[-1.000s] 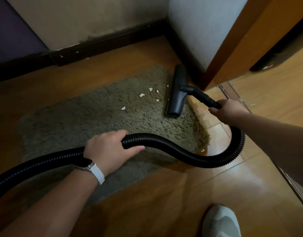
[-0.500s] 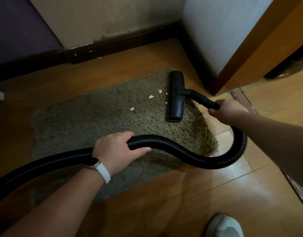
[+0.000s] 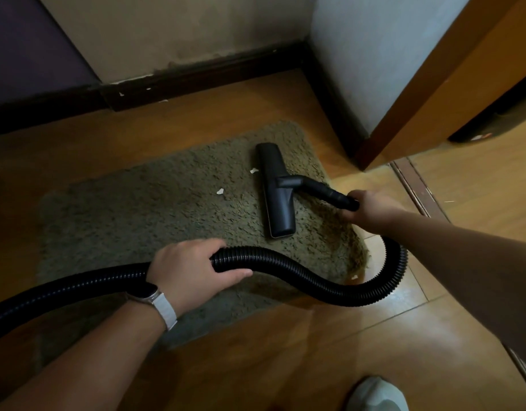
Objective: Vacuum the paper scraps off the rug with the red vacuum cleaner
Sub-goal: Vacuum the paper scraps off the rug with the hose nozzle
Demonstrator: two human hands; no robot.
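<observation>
A shaggy olive rug (image 3: 131, 209) lies on the wooden floor. The black floor nozzle (image 3: 276, 194) rests flat on its right part. My right hand (image 3: 371, 207) grips the black wand (image 3: 324, 189) just behind the nozzle. My left hand (image 3: 190, 269), with a white-strapped watch on the wrist, holds the ribbed black hose (image 3: 300, 272), which loops round to the right hand. Two white paper scraps lie just left of the nozzle, one scrap (image 3: 253, 170) beside its head and another scrap (image 3: 220, 191) further left. The red vacuum body is out of view.
A wall with dark skirting (image 3: 196, 81) runs behind the rug, meeting a corner and a wooden door frame (image 3: 410, 114) at the right. A small scrap (image 3: 354, 277) lies by the rug's right corner. My white shoe (image 3: 377, 394) stands at the bottom right.
The nozzle has moved leftward across the rug over the scattered scraps. Fewer scraps show now: only two remain visible to its left. My left hand keeps its hold on the hose.
</observation>
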